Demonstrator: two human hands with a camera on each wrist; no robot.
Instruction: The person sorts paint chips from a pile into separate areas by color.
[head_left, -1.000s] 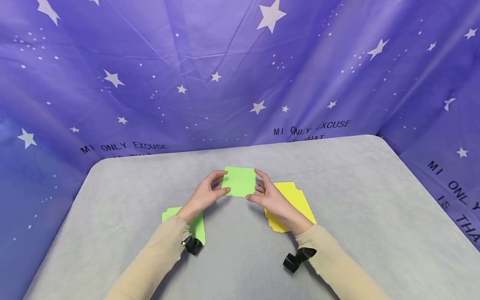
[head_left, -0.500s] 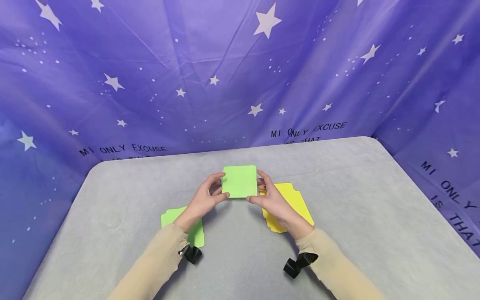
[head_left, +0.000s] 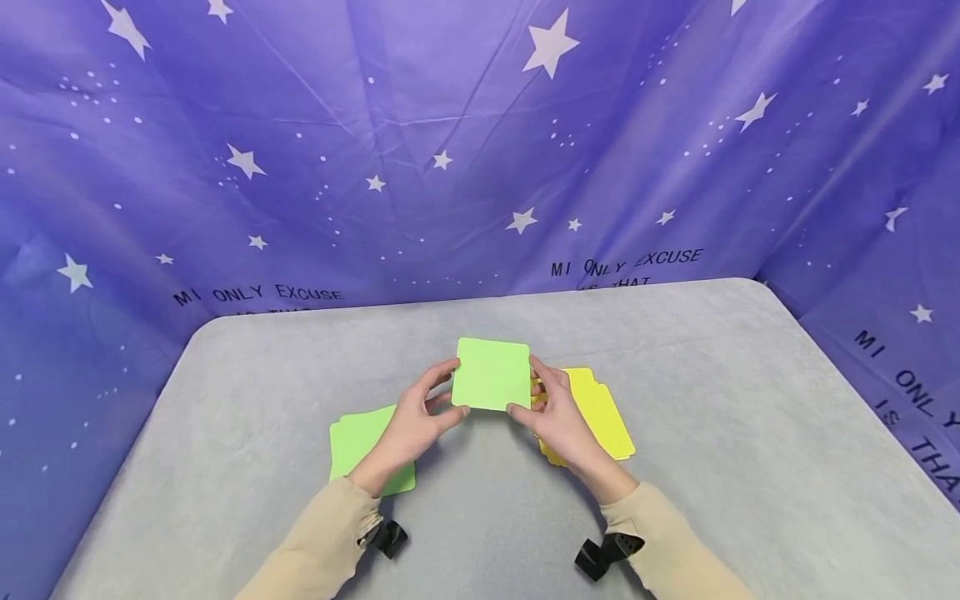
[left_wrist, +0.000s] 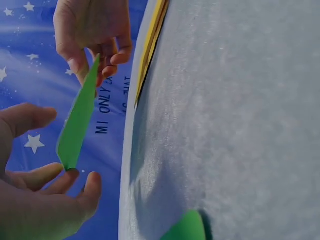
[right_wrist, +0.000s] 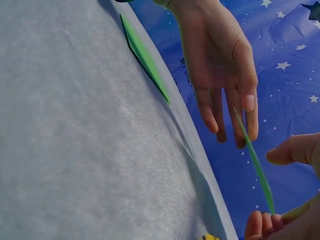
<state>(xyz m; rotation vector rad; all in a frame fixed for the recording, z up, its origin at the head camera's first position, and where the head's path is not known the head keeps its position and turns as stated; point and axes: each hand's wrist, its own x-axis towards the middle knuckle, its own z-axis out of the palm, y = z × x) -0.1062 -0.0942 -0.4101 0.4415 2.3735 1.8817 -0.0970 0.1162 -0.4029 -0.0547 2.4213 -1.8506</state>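
Observation:
A light green square card (head_left: 491, 374) with rounded corners is held above the table between my two hands. My left hand (head_left: 415, 423) holds it by the left edge, the thumb at the near left corner. On the opposite edge my right hand (head_left: 564, 422) holds it, with the thumb at the near right corner. Both wrist views show the card (left_wrist: 80, 122) nearly edge-on and clear of the tabletop. A pile of green cards (head_left: 358, 446) lies under my left wrist, partly covered by it. Yellow cards (head_left: 600, 412) lie stacked beyond my right hand, partly hidden by it.
The table (head_left: 712, 417) has a grey cloth-like top with rounded far corners. Behind it and along the right side hangs a purple-blue curtain (head_left: 390, 125) printed with stars and lettering. A black strap device (head_left: 390, 539) sits on each wrist.
The green card looks larger, raised closer to the head camera by both hands. My hands have come slightly nearer to me. The view has shifted a little; both piles stay on the table.

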